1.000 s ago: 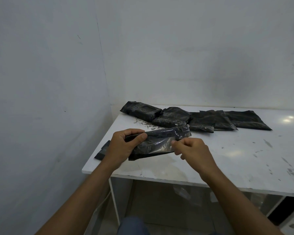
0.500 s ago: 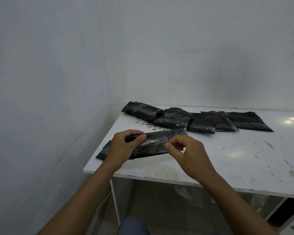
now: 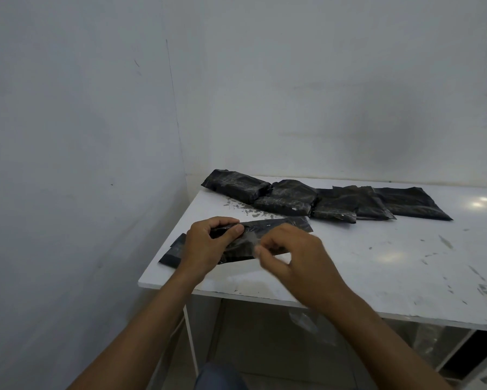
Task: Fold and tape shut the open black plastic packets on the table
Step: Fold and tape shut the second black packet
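Packet (image 3: 281, 225) is over the tabletop's (image 3: 377, 263) near-left corner and looks folded lengthwise. Left hand (image 3: 208, 246) grips its left end, thumb clamped on the fold. Right hand (image 3: 293, 257) is blurred, fingers curled at the front edge by what looks like clear tape (image 3: 250, 242); can't tell if it's pinching anything. To do it well: keep thumb on fold, lay tape across the seam, smooth outward, no wrinkles. Other packets (image 3: 335, 201) lie in a row at the back.

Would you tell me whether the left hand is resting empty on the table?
No, the left hand is curled round one end of the near packet, gripping it.
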